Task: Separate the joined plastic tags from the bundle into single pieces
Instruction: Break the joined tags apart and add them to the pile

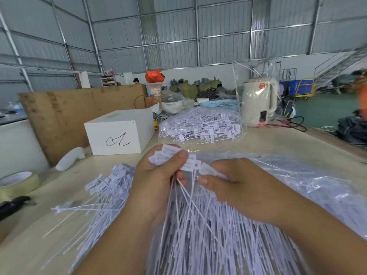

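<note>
My left hand [156, 175] grips a bundle of joined white plastic tags [170, 153] by their label heads, thumb pressed on top, and the thin tails hang down between my arms. My right hand [236, 181] pinches the head of a tag at the right edge of that bundle, close against my left hand. A loose pile of white tags [111, 187] lies on the table to the left of my left arm. Under both forearms spreads a large heap of tags [208, 235], partly on clear plastic.
A clear bag full of tags [200, 126] sits behind my hands. A white box [119, 132] stands at the back left, a roll of tape [17, 181] at the left edge, a cream kettle [260, 102] at the back right. Brown board [65, 114] leans behind the box.
</note>
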The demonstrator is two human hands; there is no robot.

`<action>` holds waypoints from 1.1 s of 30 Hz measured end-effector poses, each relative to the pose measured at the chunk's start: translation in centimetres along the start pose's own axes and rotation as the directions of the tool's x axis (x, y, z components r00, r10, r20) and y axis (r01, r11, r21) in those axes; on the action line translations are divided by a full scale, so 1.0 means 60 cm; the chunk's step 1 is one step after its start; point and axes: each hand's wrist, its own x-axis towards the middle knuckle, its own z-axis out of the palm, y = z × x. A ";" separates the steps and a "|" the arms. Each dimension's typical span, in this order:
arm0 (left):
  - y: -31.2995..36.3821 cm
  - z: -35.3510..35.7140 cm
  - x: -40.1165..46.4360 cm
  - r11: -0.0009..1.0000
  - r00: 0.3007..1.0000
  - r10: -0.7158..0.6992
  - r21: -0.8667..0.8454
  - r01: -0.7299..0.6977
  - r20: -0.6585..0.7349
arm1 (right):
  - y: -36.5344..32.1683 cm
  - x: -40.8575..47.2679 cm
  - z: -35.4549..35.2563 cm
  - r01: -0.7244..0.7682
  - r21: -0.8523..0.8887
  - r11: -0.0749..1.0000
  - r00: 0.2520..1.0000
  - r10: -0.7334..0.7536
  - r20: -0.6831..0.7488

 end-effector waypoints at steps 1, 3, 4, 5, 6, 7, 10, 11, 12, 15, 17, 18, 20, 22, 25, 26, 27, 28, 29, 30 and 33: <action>0.000 -0.001 0.002 1.000 1.000 0.017 0.008 -0.017 -0.009 | 0.000 0.000 0.000 -0.001 -0.001 1.000 1.000 0.001 0.001; -0.004 0.001 0.001 0.999 0.999 0.048 -0.003 -0.048 -0.027 | -0.004 0.001 0.004 -0.001 0.074 0.997 0.999 0.004 -0.044; -0.006 0.002 0.001 0.998 0.997 0.064 -0.011 -0.064 -0.040 | -0.008 0.002 0.007 -0.004 0.148 0.989 0.995 0.019 -0.097; -0.008 0.001 0.002 0.997 0.995 0.073 -0.025 -0.074 -0.062 | -0.009 0.004 0.006 -0.007 0.249 0.968 0.981 0.055 -0.184; -0.008 -0.003 0.005 0.996 0.993 0.067 -0.052 -0.072 -0.095 | -0.006 0.006 0.001 -0.002 0.353 0.936 0.949 0.113 -0.296; -0.007 -0.008 0.008 0.994 0.991 0.045 -0.091 -0.057 -0.127 | -0.002 0.006 -0.008 0.012 0.390 0.921 0.899 0.162 -0.408; -0.004 -0.020 0.018 0.993 0.989 -0.026 -0.121 0.008 -0.143 | 0.005 0.000 -0.038 0.049 0.289 0.956 0.860 0.107 -0.500; -0.005 -0.017 0.016 0.997 0.992 -0.028 -0.078 0.018 -0.126 | 0.002 -0.003 -0.040 0.039 0.287 0.957 0.904 0.088 -0.418; -0.008 -0.012 0.012 1.000 0.996 -0.015 -0.022 0.013 -0.092 | -0.003 -0.004 -0.034 0.013 0.297 0.955 0.952 0.079 -0.294; -0.015 0.008 -0.007 0.997 0.997 0.035 0.063 -0.040 0.070 | -0.012 -0.006 -0.004 -0.031 0.054 0.998 0.999 0.032 -0.015; -0.013 0.014 -0.013 0.996 0.992 0.051 0.071 -0.059 0.114 | -0.013 -0.003 0.009 0.025 -0.051 0.998 0.999 -0.023 0.038; -0.011 0.015 -0.013 0.996 0.992 0.052 0.072 -0.061 0.116 | -0.011 -0.001 0.011 0.042 -0.040 0.998 0.999 -0.040 0.035; -0.006 0.015 -0.013 0.997 0.991 0.038 0.065 -0.047 0.129 | -0.007 0.000 0.010 0.048 -0.005 0.999 0.999 -0.048 0.024; -0.005 0.017 -0.014 0.996 0.985 0.035 0.073 -0.049 0.170 | -0.005 0.000 0.008 0.043 0.026 0.999 0.998 -0.044 0.037; -0.007 0.018 -0.014 0.991 0.980 0.055 0.110 -0.077 0.191 | -0.002 -0.001 0.010 0.037 0.065 0.997 0.999 -0.038 0.027; -0.006 0.016 -0.013 0.990 0.982 0.060 0.113 -0.082 0.179 | -0.001 0.000 0.010 0.029 0.061 0.998 0.999 -0.030 0.022; -0.005 0.013 -0.010 0.990 0.985 0.067 0.110 -0.085 0.159 | -0.001 0.000 0.010 0.020 0.052 0.998 1.000 -0.021 0.018; -0.002 0.009 -0.007 0.991 0.989 0.072 0.105 -0.085 0.129 | -0.002 0.000 0.009 0.013 0.050 0.999 1.000 -0.013 0.014; 0.001 0.005 -0.004 0.991 0.993 0.075 0.100 -0.084 0.092 | -0.003 0.001 0.007 0.002 0.044 0.999 1.000 -0.002 0.016; 0.004 0.002 -0.001 0.993 0.996 0.075 0.090 -0.080 0.056 | -0.003 0.001 0.004 -0.013 0.028 1.000 1.000 0.013 0.023; 0.008 -0.001 0.005 0.997 0.997 0.073 0.029 -0.073 0.010 | -0.003 0.003 -0.004 -0.054 0.080 0.995 0.998 0.054 0.012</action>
